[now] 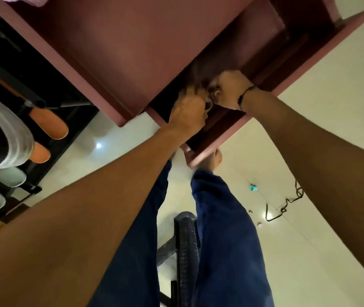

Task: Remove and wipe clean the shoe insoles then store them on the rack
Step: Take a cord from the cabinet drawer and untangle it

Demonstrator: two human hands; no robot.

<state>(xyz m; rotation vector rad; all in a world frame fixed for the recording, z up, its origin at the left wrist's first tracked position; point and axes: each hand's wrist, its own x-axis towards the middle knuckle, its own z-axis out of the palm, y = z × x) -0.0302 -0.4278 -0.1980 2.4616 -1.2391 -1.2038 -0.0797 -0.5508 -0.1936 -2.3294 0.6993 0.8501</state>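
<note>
Reddish-brown wood makes up the cabinet [132,52], and both hands reach into its dark open compartment: the left hand [187,111] and the right hand [229,89] sit close together with fingers curled round a small pale object [210,100] too blurred to name. Left of the cabinet, a black rack [32,100] carries two orange insoles [50,125] on its bars, with pale shoes [10,176] lower down. Below the cabinet, a bare foot [212,160] stands on the cream floor [309,129].
</note>
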